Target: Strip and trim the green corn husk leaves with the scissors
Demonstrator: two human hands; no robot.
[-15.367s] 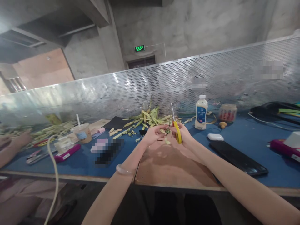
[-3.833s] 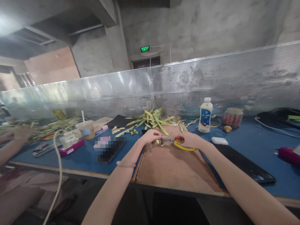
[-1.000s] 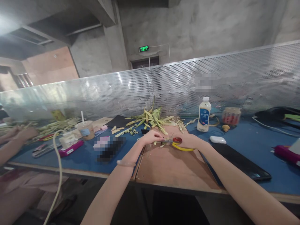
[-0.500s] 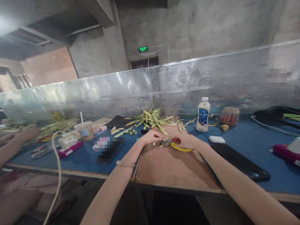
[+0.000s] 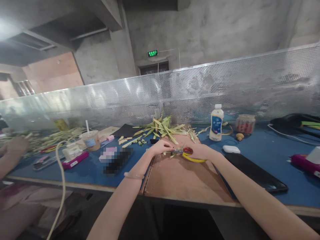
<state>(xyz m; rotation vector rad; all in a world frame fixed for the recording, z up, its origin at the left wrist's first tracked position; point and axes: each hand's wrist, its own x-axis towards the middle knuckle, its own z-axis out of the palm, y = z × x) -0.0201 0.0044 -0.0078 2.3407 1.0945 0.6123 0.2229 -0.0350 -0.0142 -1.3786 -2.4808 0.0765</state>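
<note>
My right hand (image 5: 199,151) is closed round a pair of pliers (image 5: 191,157) with red and yellow handles. The metal jaws point left, toward my other hand. My left hand (image 5: 161,147) has its thumb and fingers pinched together beside the jaw tips; what they hold is too small to make out. Pale green scraps lie just under the fingertips. Both hands are over a brown board (image 5: 185,180). Behind them, at the board's far end, is a heap of green and straw-coloured leaf strips (image 5: 163,128).
Right of the board stand a milk bottle (image 5: 216,123), a jar (image 5: 245,124), a white earbud case (image 5: 231,149) and a black phone (image 5: 257,171). A drink cup (image 5: 90,140) and a cable (image 5: 62,176) are on the left. A co-worker's hand (image 5: 17,146) works at far left. A perforated metal screen (image 5: 112,100) closes the back.
My two hands and the pliers have stayed nearly in place. The co-worker's hand at far left has shifted farther left.
</note>
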